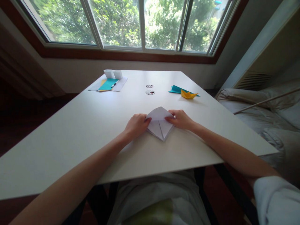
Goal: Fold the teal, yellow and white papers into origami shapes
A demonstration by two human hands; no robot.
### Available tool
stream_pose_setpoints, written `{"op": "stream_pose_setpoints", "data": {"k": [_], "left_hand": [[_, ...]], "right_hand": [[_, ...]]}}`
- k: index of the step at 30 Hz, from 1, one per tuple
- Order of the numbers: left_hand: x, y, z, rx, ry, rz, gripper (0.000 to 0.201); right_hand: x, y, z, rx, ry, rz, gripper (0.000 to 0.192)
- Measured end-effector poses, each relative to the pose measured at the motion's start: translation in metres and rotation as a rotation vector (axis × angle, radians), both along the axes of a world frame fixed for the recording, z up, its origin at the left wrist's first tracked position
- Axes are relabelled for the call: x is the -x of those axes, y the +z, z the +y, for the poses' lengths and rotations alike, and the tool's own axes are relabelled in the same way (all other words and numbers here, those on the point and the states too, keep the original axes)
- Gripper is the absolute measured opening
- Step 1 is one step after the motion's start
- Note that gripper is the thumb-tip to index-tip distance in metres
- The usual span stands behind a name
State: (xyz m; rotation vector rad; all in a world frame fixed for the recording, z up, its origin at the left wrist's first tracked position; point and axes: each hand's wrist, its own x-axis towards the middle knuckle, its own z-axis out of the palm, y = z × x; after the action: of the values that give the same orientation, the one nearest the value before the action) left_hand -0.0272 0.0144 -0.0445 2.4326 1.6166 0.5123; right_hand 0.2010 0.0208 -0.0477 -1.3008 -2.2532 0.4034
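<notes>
A white sheet of folded paper [160,125], diamond-shaped with a crease down its lower half, is held just over the near part of the table. My left hand [137,125] pinches its left corner, thumb on top. At the opposite corner, my right hand [180,120] grips the paper between thumb and fingers. The fingers under the paper are hidden.
On the white table [93,137], a yellow paper boat [188,94] sits by a folded teal paper [175,89] at right. Back left are teal sheets [108,84], a pen [114,83] and white boxes [113,74]. Two round cable holes [150,92] lie mid-table.
</notes>
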Motion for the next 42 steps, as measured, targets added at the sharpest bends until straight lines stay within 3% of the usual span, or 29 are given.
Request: {"op": "stream_pose_setpoints", "data": {"k": [11, 19, 26, 42], "left_hand": [[0.006, -0.001, 0.004, -0.051, 0.047, -0.161, 0.021], [0.007, -0.001, 0.004, -0.056, 0.117, -0.308, 0.018], [0.006, -0.001, 0.002, -0.139, 0.055, -0.397, 0.019], [0.005, -0.006, 0.004, 0.122, -0.071, -0.611, 0.028]], "right_hand": [[-0.006, 0.0, 0.002, 0.016, -0.093, 0.054, 0.016], [-0.007, 0.0, 0.004, 0.137, -0.127, 0.144, 0.021], [-0.007, -0.005, 0.007, 0.249, -0.083, 0.314, 0.026], [-0.005, -0.008, 0.005, 0.266, 0.089, 0.356, 0.031]]}}
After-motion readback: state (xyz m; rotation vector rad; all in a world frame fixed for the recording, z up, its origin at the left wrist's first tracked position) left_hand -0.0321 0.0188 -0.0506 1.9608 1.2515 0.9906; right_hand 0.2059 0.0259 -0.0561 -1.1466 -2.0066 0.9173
